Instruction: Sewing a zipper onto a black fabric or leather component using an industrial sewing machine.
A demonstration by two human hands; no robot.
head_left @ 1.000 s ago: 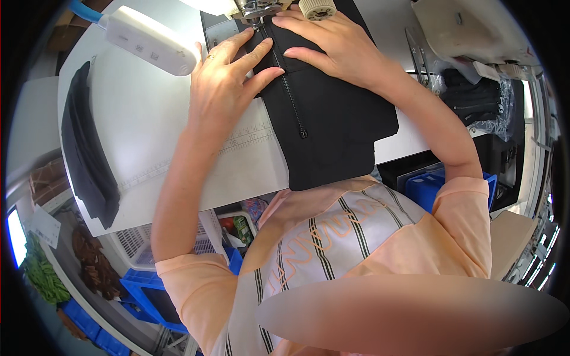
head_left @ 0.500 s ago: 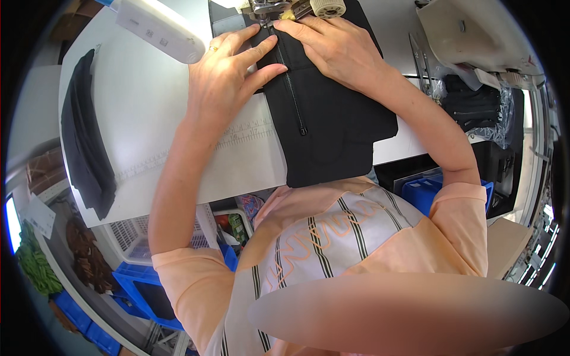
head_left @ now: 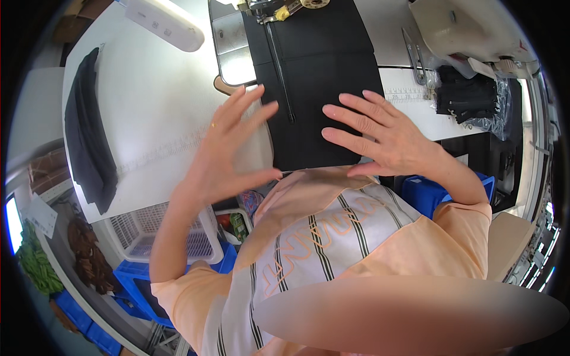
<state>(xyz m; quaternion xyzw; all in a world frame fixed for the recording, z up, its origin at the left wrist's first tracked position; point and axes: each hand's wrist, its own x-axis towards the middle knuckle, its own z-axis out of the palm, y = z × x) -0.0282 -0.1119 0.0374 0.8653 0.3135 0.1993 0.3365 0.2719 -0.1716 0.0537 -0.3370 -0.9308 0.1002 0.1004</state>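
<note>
A black fabric piece (head_left: 332, 89) lies flat on the white table, its far end under the sewing machine's presser foot (head_left: 264, 19). A zipper (head_left: 279, 71) runs along its left part, from the presser foot toward me. My left hand (head_left: 234, 145), slightly blurred, is open with fingers spread by the fabric's left edge. My right hand (head_left: 380, 133) is open too, its fingers spread over the fabric's near right part. Neither hand holds anything. Whether the right fingertips touch the cloth, I cannot tell.
A stack of black cloth (head_left: 89, 130) lies at the table's left. A white device (head_left: 166, 24) juts in at the upper left. Black zippers in clear plastic (head_left: 469, 95) lie at the right. Below the table's edge stand a white basket (head_left: 202, 237) and a blue crate (head_left: 133, 276).
Both hands have let go of the fabric by the presser foot and drawn back toward me, fingers spreading. The fabric has shifted slightly away and left, and the metal machine plate now shows.
</note>
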